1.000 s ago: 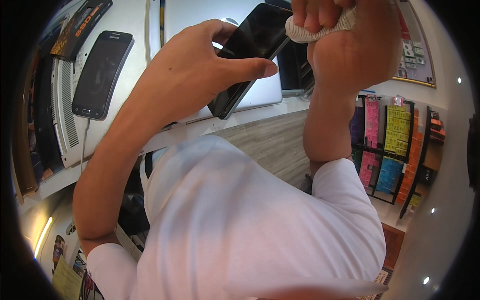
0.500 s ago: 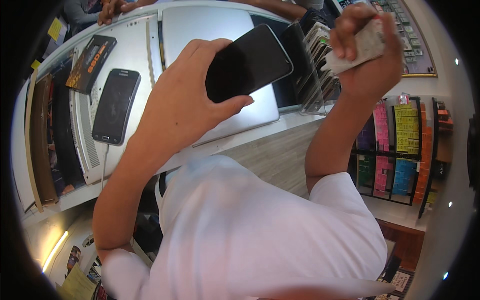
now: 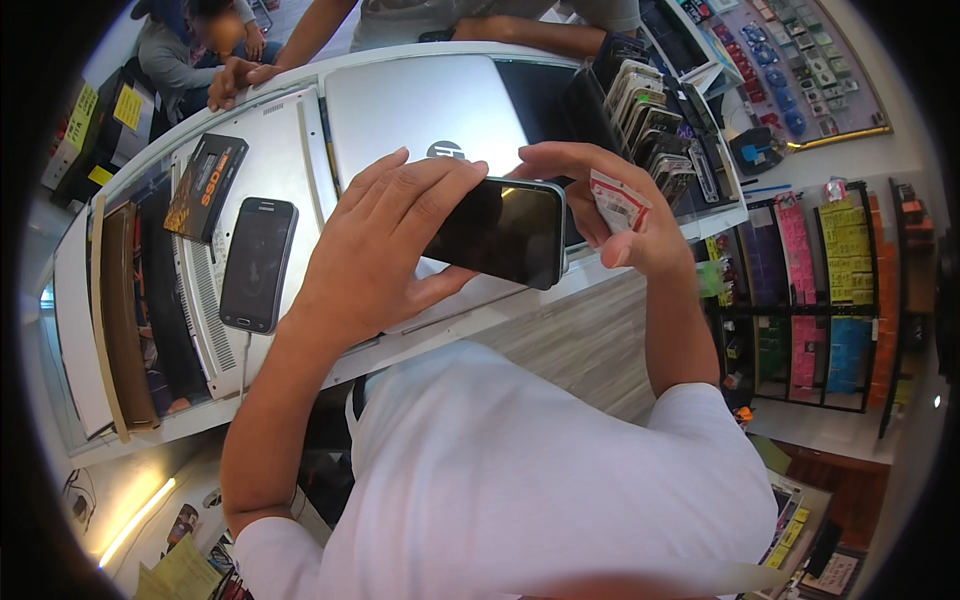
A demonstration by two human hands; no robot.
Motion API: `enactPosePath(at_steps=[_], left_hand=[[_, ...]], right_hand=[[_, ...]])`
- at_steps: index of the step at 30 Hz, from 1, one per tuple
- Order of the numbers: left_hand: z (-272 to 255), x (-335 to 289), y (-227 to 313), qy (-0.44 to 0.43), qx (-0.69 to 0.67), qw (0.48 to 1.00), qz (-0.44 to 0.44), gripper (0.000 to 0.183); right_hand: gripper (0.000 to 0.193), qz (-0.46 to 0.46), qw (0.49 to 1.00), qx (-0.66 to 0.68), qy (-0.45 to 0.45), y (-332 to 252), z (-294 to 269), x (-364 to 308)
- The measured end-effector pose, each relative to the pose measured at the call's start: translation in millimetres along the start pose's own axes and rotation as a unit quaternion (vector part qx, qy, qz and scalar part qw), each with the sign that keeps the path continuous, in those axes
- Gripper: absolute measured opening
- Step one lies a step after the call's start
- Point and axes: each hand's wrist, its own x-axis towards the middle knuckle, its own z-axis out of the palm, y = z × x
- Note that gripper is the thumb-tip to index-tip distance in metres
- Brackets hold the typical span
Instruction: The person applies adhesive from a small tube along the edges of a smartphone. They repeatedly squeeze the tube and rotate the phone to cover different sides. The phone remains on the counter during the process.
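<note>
My left hand (image 3: 370, 245) is closed round one end of a black smartphone (image 3: 508, 232), fingers along its far edge and thumb along its near edge. The phone's dark, glossy screen faces me. Just right of its free end is my right hand (image 3: 660, 240), fingers curled about a small white and red packet (image 3: 622, 205) against the palm. Part of that packet is hidden by the fingers. Under my hands lies a closed silver laptop (image 3: 415, 105). Left of my left forearm, a second dark smartphone (image 3: 258, 265) lies with a white cable (image 3: 245, 360) at its lower end.
A black and orange box (image 3: 207, 188) rests on an upturned silver laptop (image 3: 290, 150). Phone cases (image 3: 640, 100) stand in a rack at the counter's far right. Across the counter are two people, one leaning an arm (image 3: 310, 35) on it. Shelves hold coloured tags (image 3: 845, 250).
My right hand has come down and left with the packet, from the upper right to beside the phone. The phone has tilted and moved slightly nearer. The whole view has shifted.
</note>
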Motion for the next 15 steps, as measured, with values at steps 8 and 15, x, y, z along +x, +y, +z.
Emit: enactPosePath(at_steps=[8,15], left_hand=[[10.3,-4.2,-3.4,-0.006,0.116,0.986,0.118,0.089],[10.1,1.3,-10.8,0.026,0.176,0.969,0.171,0.069]], right_hand=[[0.076,0.258,0.954,0.151,-0.004,0.6,17.0,-18.9],[0.062,0.303,0.929,0.207,-0.043,4.3,30.4,-17.3]])
